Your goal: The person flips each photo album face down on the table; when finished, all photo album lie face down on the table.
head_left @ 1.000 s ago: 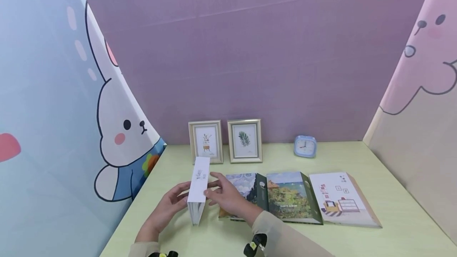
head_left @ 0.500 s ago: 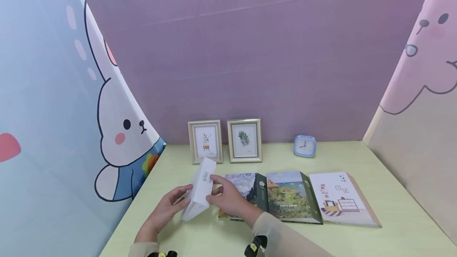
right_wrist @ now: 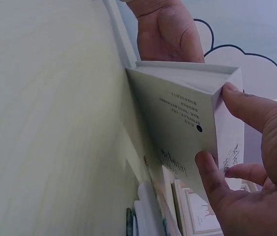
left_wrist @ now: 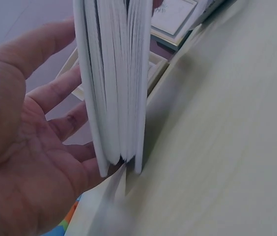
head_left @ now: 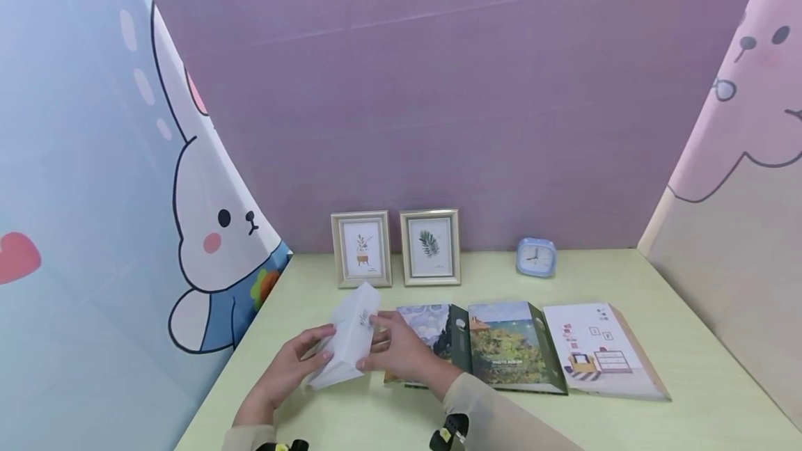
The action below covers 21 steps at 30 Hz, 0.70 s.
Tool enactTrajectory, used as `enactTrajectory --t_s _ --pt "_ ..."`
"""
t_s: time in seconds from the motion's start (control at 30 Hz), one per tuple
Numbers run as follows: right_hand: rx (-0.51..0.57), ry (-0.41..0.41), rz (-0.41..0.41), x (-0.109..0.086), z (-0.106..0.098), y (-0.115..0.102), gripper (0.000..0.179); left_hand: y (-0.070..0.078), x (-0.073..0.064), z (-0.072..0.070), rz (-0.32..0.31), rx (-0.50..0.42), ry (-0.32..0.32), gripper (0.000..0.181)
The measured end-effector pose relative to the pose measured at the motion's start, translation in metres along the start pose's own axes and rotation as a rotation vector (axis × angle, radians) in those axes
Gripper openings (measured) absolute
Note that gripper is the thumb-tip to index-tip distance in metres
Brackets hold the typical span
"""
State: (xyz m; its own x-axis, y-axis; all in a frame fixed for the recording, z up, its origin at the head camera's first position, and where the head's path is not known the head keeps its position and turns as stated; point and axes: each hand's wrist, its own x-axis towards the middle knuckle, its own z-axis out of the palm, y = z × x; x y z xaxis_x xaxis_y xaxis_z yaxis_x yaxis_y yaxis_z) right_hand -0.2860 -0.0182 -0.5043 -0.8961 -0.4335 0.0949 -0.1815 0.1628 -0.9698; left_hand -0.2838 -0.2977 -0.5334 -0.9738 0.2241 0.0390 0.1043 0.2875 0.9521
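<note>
A thick white photo album [head_left: 347,339] is tilted over the near left of the table, its lettered spine turned up and right. My right hand [head_left: 407,352] grips it along the spine; in the right wrist view the thumb and fingers lie over the spine and the printed cover [right_wrist: 178,110]. On the opposite side, my left hand [head_left: 289,367] supports the album with loosely spread fingers. The left wrist view shows its fingers [left_wrist: 62,91] against one cover, with the page edges [left_wrist: 114,83] facing the camera. Part of the fingertips is hidden behind the album.
To the right lie a painted-cover album [head_left: 426,329], a green-spined photo album [head_left: 504,346] and a white album with a furniture drawing [head_left: 604,346]. Two framed pictures, a plant print [head_left: 362,249] and a leaf print [head_left: 429,248], stand behind, with a blue clock [head_left: 535,257] farther right.
The white album, upright on its page edges before, has tipped over to the left, its lower edge swinging toward the left hand. Both hands have stayed about where they were.
</note>
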Motion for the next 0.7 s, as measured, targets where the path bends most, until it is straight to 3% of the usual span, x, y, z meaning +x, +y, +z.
enactTrajectory --t_s 0.13,0.7 --pt "-0.101 0.013 -0.002 0.003 0.000 0.005 0.095 -0.001 0.000 -0.001 0.000 0.014 0.005 0.047" --pt "-0.187 0.003 0.017 0.006 -0.001 0.016 0.097 -0.006 0.002 -0.003 -0.018 0.115 0.039 0.042"
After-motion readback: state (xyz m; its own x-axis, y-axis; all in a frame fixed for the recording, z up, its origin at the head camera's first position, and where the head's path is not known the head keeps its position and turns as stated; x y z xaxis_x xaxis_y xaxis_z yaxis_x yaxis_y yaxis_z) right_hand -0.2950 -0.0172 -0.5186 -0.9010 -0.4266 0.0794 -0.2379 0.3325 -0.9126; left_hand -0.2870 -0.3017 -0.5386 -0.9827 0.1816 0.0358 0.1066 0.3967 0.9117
